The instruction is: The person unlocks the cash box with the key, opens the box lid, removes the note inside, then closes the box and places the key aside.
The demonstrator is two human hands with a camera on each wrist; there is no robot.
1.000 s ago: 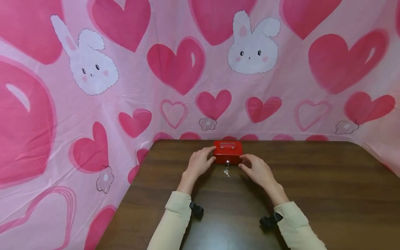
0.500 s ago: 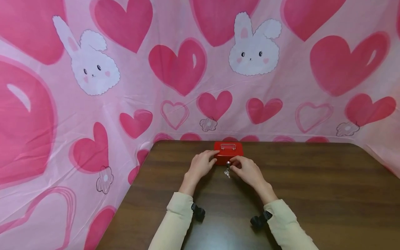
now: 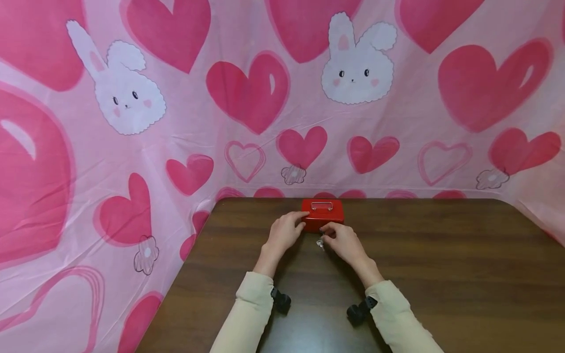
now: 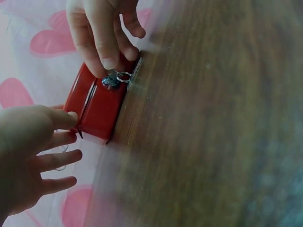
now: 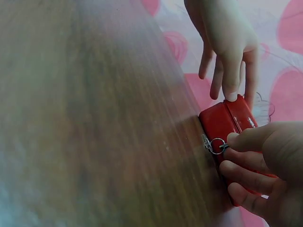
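"Red box [image 3: 324, 215], set near the far edge of the table [image 3: 441, 255]: how is it met by the fingers?"

"Its left side is touched by the left hand [image 3: 282, 233], thumb at the front corner, fingers spread. At the front lock [image 4: 109, 83], a key [image 5: 225, 146] is pinched between thumb and finger of the right hand [image 3: 346, 242]."

"And around these?"

"Another key [image 3: 320, 243] is hung from a ring [image 5: 218, 138]; behind the table, a heart-printed cloth [image 3: 309, 113] is seen."

At 4 o'clock the right hand [image 5: 286, 165] pinches a key [image 5: 225, 146] at the front of a red box [image 5: 218, 120] — toward 2 o'clock, the left hand [image 5: 229, 40] touches its lid — with brown table [image 5: 94, 118] at 9.
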